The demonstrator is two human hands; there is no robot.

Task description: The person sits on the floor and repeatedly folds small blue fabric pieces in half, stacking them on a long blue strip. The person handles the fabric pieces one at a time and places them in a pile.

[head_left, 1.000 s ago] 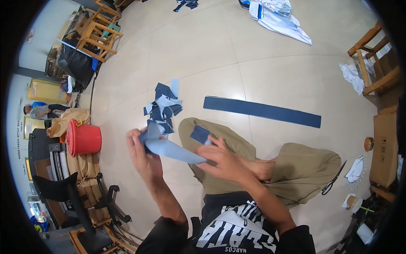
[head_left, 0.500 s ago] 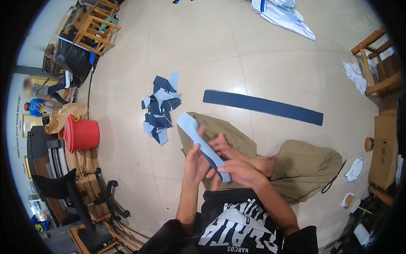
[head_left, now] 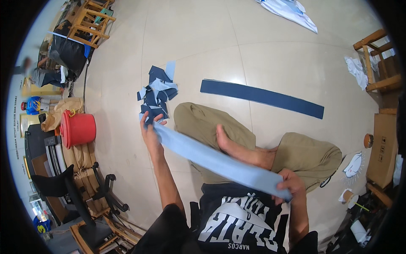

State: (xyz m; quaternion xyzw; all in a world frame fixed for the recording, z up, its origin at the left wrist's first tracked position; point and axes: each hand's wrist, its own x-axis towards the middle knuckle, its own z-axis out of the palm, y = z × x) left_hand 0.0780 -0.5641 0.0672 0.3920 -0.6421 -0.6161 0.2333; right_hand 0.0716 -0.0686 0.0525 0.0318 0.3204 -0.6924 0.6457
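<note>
A long light-blue fabric strip (head_left: 215, 160) is stretched out above my lap, sloping down from left to right. My left hand (head_left: 151, 130) grips its far left end, with some fingers spread past the cloth. At the near right end, my right hand (head_left: 291, 185) is closed on the strip, thumb on top. Just beyond my left hand lies a loose pile of navy and light-blue cloth scraps (head_left: 157, 91). A flat navy fabric strip (head_left: 262, 98) rests on the floor beyond my crossed legs.
Pale tiles cover the floor (head_left: 190, 38). To the left are a red lidded bucket (head_left: 79, 129), a black office chair (head_left: 72, 199) and a wooden stool (head_left: 91, 25). A cardboard box (head_left: 381, 150) stands at the right. White-and-blue cloth (head_left: 292, 15) lies far off. Another person (head_left: 46, 76) is at the far left.
The light-blue strip was bunched between my hands and is now pulled out long. My left hand has moved left and away, my right hand rightward and nearer.
</note>
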